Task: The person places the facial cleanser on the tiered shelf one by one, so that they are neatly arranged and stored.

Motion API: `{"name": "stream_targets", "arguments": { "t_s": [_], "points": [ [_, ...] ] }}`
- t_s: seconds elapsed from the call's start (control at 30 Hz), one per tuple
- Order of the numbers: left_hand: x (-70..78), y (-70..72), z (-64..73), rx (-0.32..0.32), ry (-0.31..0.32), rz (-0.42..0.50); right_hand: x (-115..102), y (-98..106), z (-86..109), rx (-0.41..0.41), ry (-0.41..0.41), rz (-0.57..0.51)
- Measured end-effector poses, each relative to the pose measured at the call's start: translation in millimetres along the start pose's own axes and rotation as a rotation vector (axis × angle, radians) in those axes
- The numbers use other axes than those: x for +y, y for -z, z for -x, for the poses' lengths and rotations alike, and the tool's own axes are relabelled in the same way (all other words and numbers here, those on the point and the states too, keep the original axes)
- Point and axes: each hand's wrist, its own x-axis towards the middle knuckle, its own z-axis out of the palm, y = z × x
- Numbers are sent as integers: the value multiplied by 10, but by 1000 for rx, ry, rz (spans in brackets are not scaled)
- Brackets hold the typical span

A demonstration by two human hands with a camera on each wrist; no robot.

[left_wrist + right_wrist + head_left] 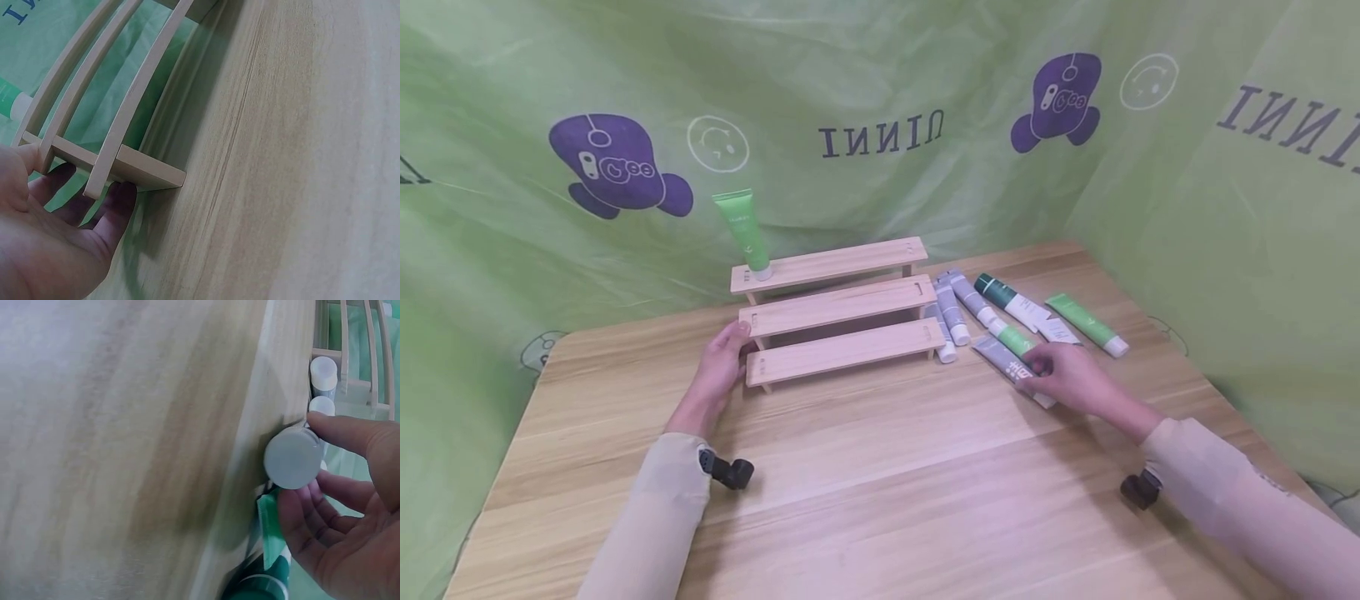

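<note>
One green tube [743,229], standing cap-down on far tier [842,260], is risking toppling if left hand [721,365], gripping rack [838,307] at left end, is jogging it — right hand [1075,381] pinching grey tube [1000,358] on table [865,500], right of rack.

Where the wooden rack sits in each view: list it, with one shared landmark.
Head: wooden rack, just left of centre at mid-height, its left end at the left hand.
Left wrist: wooden rack, upper left, running diagonally.
Right wrist: wooden rack, top right corner, only part showing.
Shared landmark: green cloth, showing behind it in all three.
</note>
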Motion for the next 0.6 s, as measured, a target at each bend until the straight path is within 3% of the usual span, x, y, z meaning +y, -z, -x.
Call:
{"name": "stream_targets", "arguments": {
  "t_s": [0.27, 0.6],
  "points": [
    [-3, -1, 2, 0, -2, -4, -88, 38, -34, -54, -28, 64],
    [3, 11, 4, 4, 12, -13, -234, 96, -106, -188, -61, 177]
  ]
}}
